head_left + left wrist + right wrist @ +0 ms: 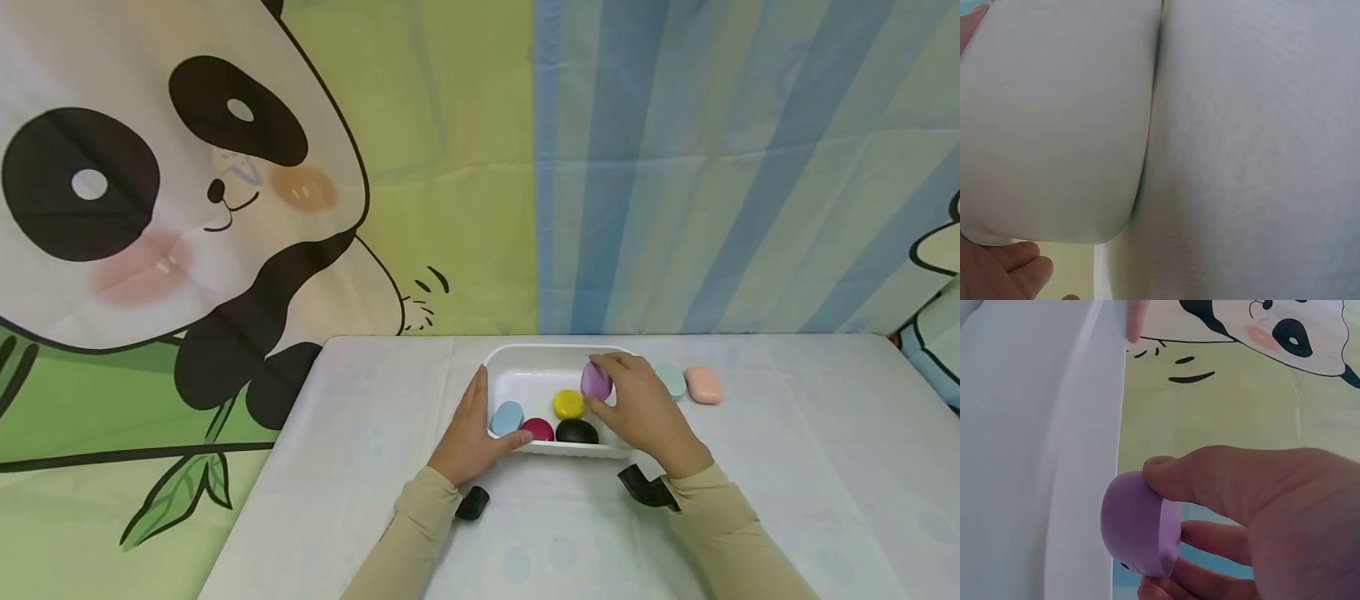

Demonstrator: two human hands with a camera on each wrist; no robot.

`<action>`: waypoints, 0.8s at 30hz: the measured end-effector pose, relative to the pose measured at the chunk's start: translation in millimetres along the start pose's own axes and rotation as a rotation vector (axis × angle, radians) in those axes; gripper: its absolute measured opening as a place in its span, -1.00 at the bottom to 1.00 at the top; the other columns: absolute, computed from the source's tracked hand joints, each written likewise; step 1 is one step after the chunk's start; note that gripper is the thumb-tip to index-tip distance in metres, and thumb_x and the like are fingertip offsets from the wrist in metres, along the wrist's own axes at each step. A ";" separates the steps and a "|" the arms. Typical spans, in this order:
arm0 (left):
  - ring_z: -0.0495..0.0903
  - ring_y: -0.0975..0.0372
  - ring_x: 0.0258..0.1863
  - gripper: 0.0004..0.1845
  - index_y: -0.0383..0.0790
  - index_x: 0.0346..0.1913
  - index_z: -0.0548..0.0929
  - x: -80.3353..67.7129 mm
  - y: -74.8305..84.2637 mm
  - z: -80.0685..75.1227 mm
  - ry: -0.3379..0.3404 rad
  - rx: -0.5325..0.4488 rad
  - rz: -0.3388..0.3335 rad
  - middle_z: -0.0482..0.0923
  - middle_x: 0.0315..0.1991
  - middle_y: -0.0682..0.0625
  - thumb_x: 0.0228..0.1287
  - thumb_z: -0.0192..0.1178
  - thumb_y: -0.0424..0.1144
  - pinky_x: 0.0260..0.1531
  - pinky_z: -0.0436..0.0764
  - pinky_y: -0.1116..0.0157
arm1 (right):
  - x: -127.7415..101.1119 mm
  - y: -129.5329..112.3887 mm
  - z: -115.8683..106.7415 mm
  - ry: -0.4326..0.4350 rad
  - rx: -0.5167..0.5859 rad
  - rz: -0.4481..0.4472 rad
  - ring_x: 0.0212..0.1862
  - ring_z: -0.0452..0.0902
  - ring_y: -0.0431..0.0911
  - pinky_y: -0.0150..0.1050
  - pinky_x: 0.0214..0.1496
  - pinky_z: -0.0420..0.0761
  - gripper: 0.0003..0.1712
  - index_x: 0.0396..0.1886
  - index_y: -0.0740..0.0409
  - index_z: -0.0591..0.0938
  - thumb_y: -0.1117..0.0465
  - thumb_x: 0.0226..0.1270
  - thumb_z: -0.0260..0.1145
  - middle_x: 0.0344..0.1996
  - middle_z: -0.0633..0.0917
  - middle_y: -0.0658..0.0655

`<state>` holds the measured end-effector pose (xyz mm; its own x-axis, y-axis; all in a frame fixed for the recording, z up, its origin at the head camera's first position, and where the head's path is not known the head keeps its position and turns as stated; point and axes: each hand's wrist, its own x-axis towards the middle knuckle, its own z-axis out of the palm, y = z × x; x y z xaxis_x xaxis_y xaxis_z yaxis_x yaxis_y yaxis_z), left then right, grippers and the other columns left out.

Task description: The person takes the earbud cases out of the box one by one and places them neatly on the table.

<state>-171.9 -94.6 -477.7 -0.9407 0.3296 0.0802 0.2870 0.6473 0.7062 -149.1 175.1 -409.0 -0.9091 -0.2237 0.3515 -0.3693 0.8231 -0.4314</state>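
You've got four pebbles in the white tray (pixel 525 360) already; your right hand (pixel 637 412) pinches the purple one (pixel 596 380) over it, while your left hand (pixel 472 429) braces the rim with flat fingers. The mint (pixel 671 380) and pink (pixel 703 385) ones are left outside.

Bright, even, diffuse light, no glare. Soft faint shadows under the white plastic tray (pixel 502 367) on the pale-clothed table (pixel 360 433). Head view sharp, bowed at edges. Left wrist view washed-out, featureless; right wrist view's backdrop slightly soft.
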 end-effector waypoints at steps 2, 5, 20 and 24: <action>-0.11 0.10 0.59 0.35 -0.19 0.63 -0.25 0.0 -0.4 0.0 -0.003 -0.003 -0.003 -0.23 0.64 -0.04 0.05 0.40 0.34 0.50 0.05 0.08 | -1.3 3.0 -2.1 0.004 -0.001 0.002 0.07 0.50 0.33 0.13 0.07 0.62 -0.36 0.16 0.44 0.59 0.26 0.11 0.56 0.08 0.62 0.41; -0.12 0.11 0.59 0.36 -0.19 0.63 -0.25 0.0 -1.1 0.0 -0.004 -0.005 -0.004 -0.24 0.64 -0.03 0.04 0.39 0.37 0.50 0.04 0.08 | -3.7 7.4 -5.8 0.008 -0.003 0.011 0.06 0.49 0.34 0.14 0.06 0.61 -0.39 0.16 0.44 0.59 0.27 0.13 0.54 0.07 0.62 0.43; -0.11 0.11 0.59 0.37 -0.13 0.63 -0.27 0.2 -1.9 1.4 -0.005 -0.011 -0.014 -0.24 0.64 0.00 0.03 0.39 0.38 0.50 0.07 0.07 | -17.3 34.8 -30.4 0.050 -0.045 0.038 0.04 0.45 0.36 0.18 -0.02 0.56 -0.41 0.14 0.46 0.59 0.29 0.11 0.48 0.05 0.60 0.46; -0.11 0.11 0.59 0.36 -0.15 0.63 -0.26 0.1 -1.9 1.8 -0.004 -0.006 -0.015 -0.24 0.64 0.00 0.04 0.40 0.36 0.50 0.06 0.07 | -21.5 44.3 -36.0 0.058 -0.055 0.048 0.03 0.44 0.38 0.24 -0.03 0.52 -0.41 0.13 0.48 0.58 0.30 0.10 0.46 0.04 0.59 0.48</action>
<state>-172.2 -94.6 -480.3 -0.9443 0.3221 0.0668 0.2714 0.6481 0.7116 -139.0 235.2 -405.8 -0.9121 -0.1543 0.3799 -0.3134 0.8597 -0.4033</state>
